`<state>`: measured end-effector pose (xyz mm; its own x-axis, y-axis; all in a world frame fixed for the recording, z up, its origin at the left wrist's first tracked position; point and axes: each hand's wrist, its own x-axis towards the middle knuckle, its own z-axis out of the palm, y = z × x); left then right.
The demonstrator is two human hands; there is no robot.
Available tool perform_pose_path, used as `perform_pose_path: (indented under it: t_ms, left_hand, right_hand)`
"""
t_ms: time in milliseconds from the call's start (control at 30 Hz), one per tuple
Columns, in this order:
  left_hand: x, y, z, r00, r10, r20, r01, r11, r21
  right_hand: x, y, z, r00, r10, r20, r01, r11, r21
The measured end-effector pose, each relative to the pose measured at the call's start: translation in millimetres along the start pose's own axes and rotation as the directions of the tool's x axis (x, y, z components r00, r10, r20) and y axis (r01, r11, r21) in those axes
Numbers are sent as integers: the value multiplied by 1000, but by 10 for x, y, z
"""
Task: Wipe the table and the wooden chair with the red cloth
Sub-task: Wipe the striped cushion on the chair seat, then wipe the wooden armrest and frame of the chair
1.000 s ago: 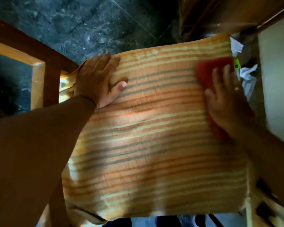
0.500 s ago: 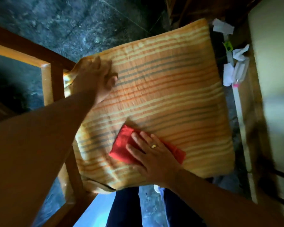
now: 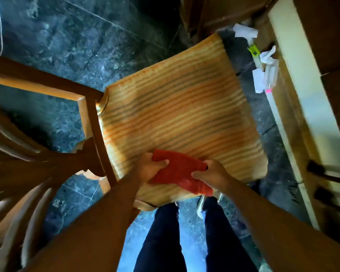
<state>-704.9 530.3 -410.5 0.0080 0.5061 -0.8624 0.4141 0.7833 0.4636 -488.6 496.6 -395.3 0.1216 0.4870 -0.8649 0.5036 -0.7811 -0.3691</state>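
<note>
The wooden chair stands below me, its seat covered by an orange striped cushion. The red cloth is lifted just over the cushion's near edge. My left hand grips the cloth's left side and my right hand grips its right side, so it hangs stretched between them. The chair's curved backrest is at the left, partly blurred.
Dark marble floor surrounds the chair. White paper scraps and a green tag lie on the floor at the upper right beside a pale wooden edge. My legs in dark trousers stand at the cushion's near edge.
My left hand left the cushion's far-left corner and took hold of the cloth. My right hand stopped pressing it flat on the cushion; both hands now hold it up near the front edge.
</note>
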Motion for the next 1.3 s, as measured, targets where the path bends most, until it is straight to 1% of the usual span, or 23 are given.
perform_pose_path:
  t_ms: [67, 100, 167, 200, 267, 333, 400, 500, 533, 633, 700, 800, 933, 967, 1033, 1067, 1100, 1133, 1167, 1200, 1233, 1267, 1300]
  left_hand:
    - [-208, 174, -228, 993, -12, 113, 24, 994, -107]
    - [-356, 303, -321, 990, -2, 140, 20, 992, -126]
    - [-672, 598, -422, 984, 43, 174, -21, 992, -123]
    - [-847, 755, -451, 981, 77, 179, -58, 992, -110]
    - [-1195, 1110, -472, 972, 164, 171, -157, 986, -55]
    - [-1547, 1466, -501, 956, 240, 169, -242, 970, -3]
    - [-1978, 1801, -613, 940, 312, 138, -315, 949, 3]
    - [-2704, 2180, -973, 910, 400, 106, -390, 915, -108]
    - [-2981, 2232, -1149, 897, 433, 91, -423, 900, -107]
    - [-3727, 2096, -1745, 866, 501, -10, -500, 863, -65]
    - [-4128, 1797, -2144, 863, 493, -111, -501, 863, -60]
    - [-4466, 1261, -2601, 884, 425, -194, -436, 900, -12]
    - [-4451, 669, -3047, 907, 335, -255, -346, 938, -1]
    - [-4406, 563, -3114, 918, 320, -235, -331, 944, -9]
    - [-4300, 410, -3252, 942, 307, -133, -317, 947, -57]
    - [-4247, 367, -3312, 951, 304, -60, -308, 948, -85]
    - [-4194, 345, -3389, 953, 302, 12, -300, 950, -91]
    - [-4152, 360, -3456, 952, 299, 61, -296, 954, -53]
    - [-4090, 396, -3556, 955, 284, 85, -288, 957, 28]
    - [-4023, 466, -3658, 961, 269, 66, -276, 951, 142]
    - [-3946, 568, -3754, 960, 281, -6, -269, 924, 272]
    - [-3851, 697, -3831, 925, 359, -122, -286, 872, 397]
    - [-3769, 858, -3862, 832, 496, -249, -322, 797, 511]
  right_hand:
    - [-229, -32, -105, 997, -6, 78, -6, 990, 144]
    - [-391, -74, -182, 997, -27, 76, 10, 976, 218]
    - [-720, -161, -372, 996, -93, 14, 83, 938, 336]
    - [-897, -214, -482, 992, -124, -35, 128, 927, 354]
    - [-1240, -348, -728, 972, -180, -152, 220, 924, 313]
    - [-1532, -533, -965, 948, -230, -221, 293, 904, 312]
    - [-1833, -780, -1176, 925, -284, -252, 362, 863, 354]
    - [-2232, -1249, -1342, 866, -400, -300, 493, 782, 382]
    - [-2385, -1413, -1337, 841, -445, -310, 539, 745, 393]
    - [-2830, -1835, -1148, 762, -581, -286, 643, 627, 439]
    - [-3152, -2061, -861, 701, -671, -240, 696, 574, 431]
    - [-3410, -2266, -261, 660, -733, -161, 734, 584, 347]
    - [-3522, -2354, 474, 639, -764, -87, 769, 634, 83]
    - [-3563, -2343, 573, 629, -775, -63, 777, 627, 49]
    - [-3632, -2333, 783, 583, -812, 4, 812, 582, -41]
    - [-3670, -2335, 891, 566, -823, 45, 819, 555, -147]
    - [-3694, -2340, 1004, 569, -820, 62, 804, 539, -253]
    - [-3736, -2354, 1095, 596, -802, 36, 766, 555, -324]
    - [-3765, -2405, 1214, 625, -781, -17, 729, 591, -344]
    - [-3794, -2472, 1332, 631, -773, -72, 712, 613, -341]
    - [-3816, -2545, 1458, 631, -767, -117, 699, 628, -342]
    - [-3837, -2610, 1588, 641, -752, -151, 673, 646, -360]
    - [-3837, -2670, 1703, 661, -727, -186, 634, 674, -379]
